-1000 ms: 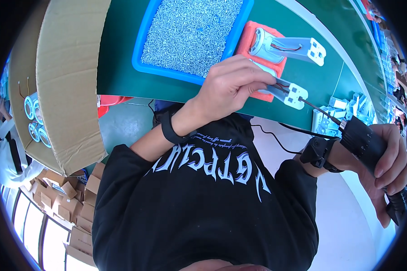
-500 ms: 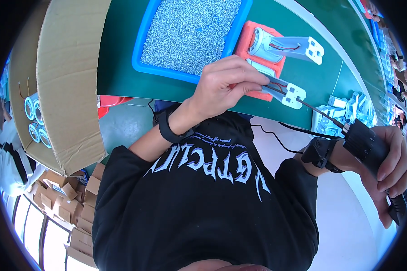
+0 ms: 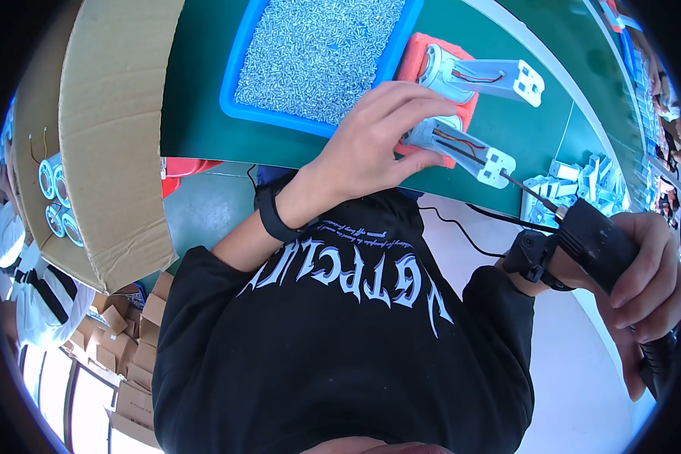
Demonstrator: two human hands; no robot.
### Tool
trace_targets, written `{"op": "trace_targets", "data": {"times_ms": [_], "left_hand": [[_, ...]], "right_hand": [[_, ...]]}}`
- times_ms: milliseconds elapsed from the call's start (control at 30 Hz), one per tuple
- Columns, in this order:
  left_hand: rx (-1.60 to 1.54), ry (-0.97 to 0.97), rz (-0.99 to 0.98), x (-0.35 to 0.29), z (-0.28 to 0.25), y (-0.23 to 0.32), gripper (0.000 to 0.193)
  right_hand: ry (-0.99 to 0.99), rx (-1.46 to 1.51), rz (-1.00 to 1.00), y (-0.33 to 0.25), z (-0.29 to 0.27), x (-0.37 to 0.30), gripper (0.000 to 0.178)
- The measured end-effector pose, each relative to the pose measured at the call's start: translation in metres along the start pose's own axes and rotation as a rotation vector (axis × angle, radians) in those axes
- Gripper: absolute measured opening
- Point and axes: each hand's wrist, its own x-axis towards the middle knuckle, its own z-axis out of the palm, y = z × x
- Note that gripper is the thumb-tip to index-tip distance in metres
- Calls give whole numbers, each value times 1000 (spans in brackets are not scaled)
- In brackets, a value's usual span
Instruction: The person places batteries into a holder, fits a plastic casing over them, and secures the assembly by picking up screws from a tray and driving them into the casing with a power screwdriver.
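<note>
My left hand (image 3: pixel 378 140) is curved around a white plastic housing (image 3: pixel 465 151), thumb on one side and fingers on the other. The housing has a long open channel with red and dark wires, a flat end plate with cutouts, and a round base partly hidden by my fingers. It rests at the red foam block (image 3: pixel 467 113). My right hand (image 3: pixel 647 280) is closed around a black electric screwdriver (image 3: pixel 598 242), whose long bit (image 3: pixel 533 189) reaches the end plate. A second white housing (image 3: pixel 492 79) with wires lies in the foam, farther away.
A blue tray (image 3: pixel 280 125) full of small metal screws stands left of the foam on the green table (image 3: pixel 197 136). Several white parts (image 3: pixel 579 181) are heaped at the right. A cardboard box (image 3: pixel 117 144) at the left contains white cylindrical parts (image 3: pixel 57 181). A black cable (image 3: pixel 461 234) hangs below the table edge.
My left hand has shifted from pinching the channel to lying around the base, thumb and fingers wider apart. The screwdriver has moved slightly left and down; its bit remains at the end plate.
</note>
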Motion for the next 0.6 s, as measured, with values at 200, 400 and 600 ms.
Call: {"op": "trace_targets", "data": {"times_ms": [200,400,600], "left_hand": [[105,-137,-70,-7,6,-11,45],[126,-142,-80,-7,7,-12,43],[105,-126,-124,-7,8,-9,41]], "right_hand": [[-232,-55,222,-4,-9,0,39],[-248,-77,312,0,-3,1,35],[-310,-83,252,5,-4,0,48]]}}
